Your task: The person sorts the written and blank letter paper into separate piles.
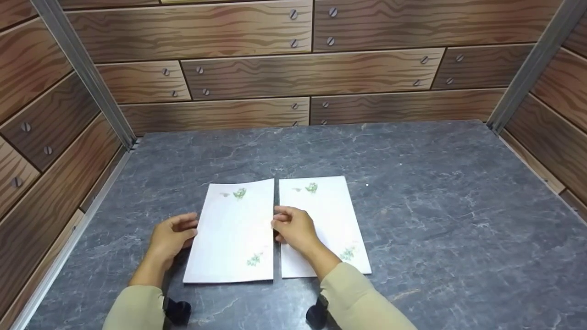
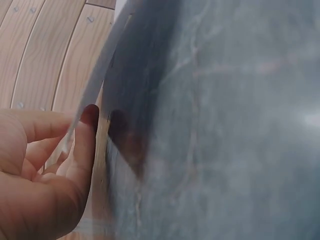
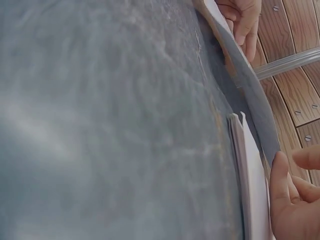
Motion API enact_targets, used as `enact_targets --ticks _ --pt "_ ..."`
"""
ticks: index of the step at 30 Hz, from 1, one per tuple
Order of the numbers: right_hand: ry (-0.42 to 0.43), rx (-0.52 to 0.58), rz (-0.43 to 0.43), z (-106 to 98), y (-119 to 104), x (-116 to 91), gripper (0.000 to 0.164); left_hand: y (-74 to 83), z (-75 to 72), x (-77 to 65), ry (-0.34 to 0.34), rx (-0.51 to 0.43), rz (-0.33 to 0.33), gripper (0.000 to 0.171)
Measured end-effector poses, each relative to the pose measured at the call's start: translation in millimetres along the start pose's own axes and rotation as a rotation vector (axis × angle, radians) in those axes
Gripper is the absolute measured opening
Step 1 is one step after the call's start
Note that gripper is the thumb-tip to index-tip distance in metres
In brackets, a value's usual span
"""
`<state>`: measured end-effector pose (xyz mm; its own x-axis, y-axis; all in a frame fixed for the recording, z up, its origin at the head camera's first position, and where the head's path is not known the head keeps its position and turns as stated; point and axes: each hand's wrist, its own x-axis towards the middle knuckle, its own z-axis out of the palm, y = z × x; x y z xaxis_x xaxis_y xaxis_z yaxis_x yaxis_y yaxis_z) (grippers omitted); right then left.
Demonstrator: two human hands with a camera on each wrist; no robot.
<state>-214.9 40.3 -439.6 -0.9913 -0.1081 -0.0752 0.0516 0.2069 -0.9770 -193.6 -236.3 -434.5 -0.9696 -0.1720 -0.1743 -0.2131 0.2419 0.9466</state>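
A white sheet of paper [image 1: 231,233] with small green prints is raised above the table, its underside in shade in the right wrist view. My left hand [image 1: 170,236] pinches its left edge, the thumb [image 2: 86,145] on one side and fingers on the other. At the right edge, my right hand [image 1: 297,229] holds the sheet between thumb and fingers. Beside it lies a stack of white paper [image 1: 321,197] bearing similar green prints, partly covered by the right hand and forearm. Several layers show along the stack's edge [image 3: 242,165] in the right wrist view.
Both papers are near the front of a dark grey marbled table [image 1: 440,206]. Wood-patterned panels [image 1: 298,75] surround it at the back and sides, with metal posts [image 1: 87,73] at the corners. Dark wrist cameras [image 1: 178,311] hang below the sleeves.
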Motion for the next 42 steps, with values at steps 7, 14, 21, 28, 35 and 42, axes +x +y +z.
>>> enact_targets --ticks 7,14,21,28,35,42 --pt "0.001 0.016 0.019 -2.6 0.4 -0.3 0.035 -0.2 0.1 -0.7 0.014 0.012 -0.018 0.038" --pt "0.001 0.029 0.023 -3.7 0.6 -0.3 0.037 0.8 0.5 -2.0 0.025 0.025 -0.029 0.038" --pt "0.001 0.017 0.028 -2.8 -0.8 -0.9 0.037 2.1 -0.6 -2.7 0.024 0.018 -0.039 0.039" --pt "-0.010 0.033 0.028 -5.0 -0.6 -1.1 0.038 1.8 -2.0 -3.7 0.006 0.022 -0.036 0.041" --pt "-0.014 0.091 0.007 -7.8 -1.4 -1.2 0.044 5.1 -1.6 -3.4 0.010 0.000 -0.056 0.047" --pt "-0.068 0.140 -0.034 -13.7 -4.3 -1.1 0.055 12.7 -1.1 -4.1 -0.011 -0.064 -0.052 0.074"
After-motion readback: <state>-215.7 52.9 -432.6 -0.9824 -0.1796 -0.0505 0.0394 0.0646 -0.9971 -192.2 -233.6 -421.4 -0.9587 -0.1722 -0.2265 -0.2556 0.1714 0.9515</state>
